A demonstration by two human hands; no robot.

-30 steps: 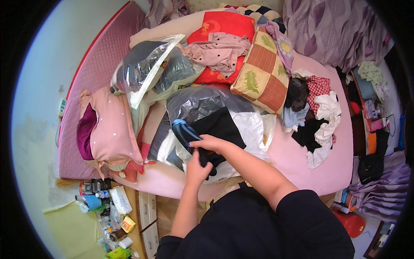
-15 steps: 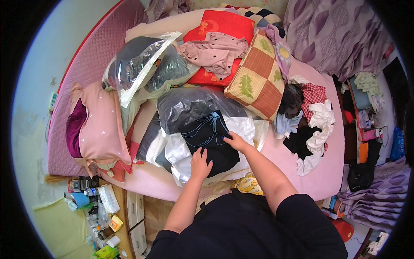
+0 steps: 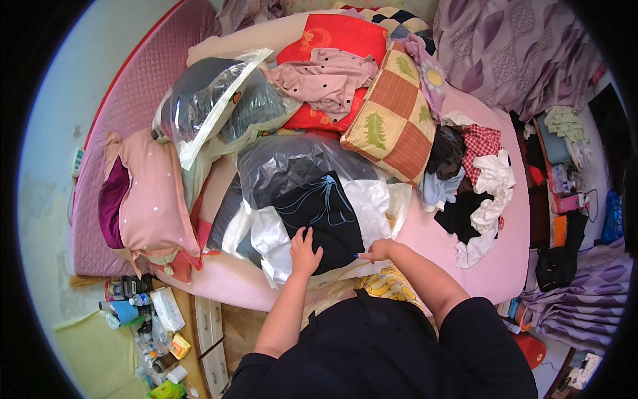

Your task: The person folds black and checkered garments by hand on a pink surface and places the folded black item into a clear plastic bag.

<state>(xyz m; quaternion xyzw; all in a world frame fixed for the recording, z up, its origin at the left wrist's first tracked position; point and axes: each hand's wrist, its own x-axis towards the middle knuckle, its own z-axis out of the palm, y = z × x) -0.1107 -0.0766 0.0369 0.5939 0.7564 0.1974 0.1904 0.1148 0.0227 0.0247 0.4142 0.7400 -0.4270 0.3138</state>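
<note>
A folded black garment [image 3: 323, 223] with light-blue looping lines lies on a transparent plastic bag [image 3: 266, 166] and white plastic sheeting in front of me. My left hand [image 3: 306, 254] rests on its near left part, fingers spread. At the near right corner of the garment is my right hand [image 3: 379, 251], its fingers drawn together at the edge of the cloth. What lies between those fingertips is small and partly hidden.
The pink bed [image 3: 478, 272] carries a checked pillow [image 3: 392, 113], a red pillow [image 3: 342, 36], a pink pillow [image 3: 156, 196], a stuffed clear bag [image 3: 206, 100] and loose clothes [image 3: 492, 186] at right. A cluttered cabinet [image 3: 189, 319] stands at lower left.
My right hand has moved from the garment's right side toward me, down to its near right corner, and its fingers have closed. The garment now lies flatter; my left hand stays nearly in place.
</note>
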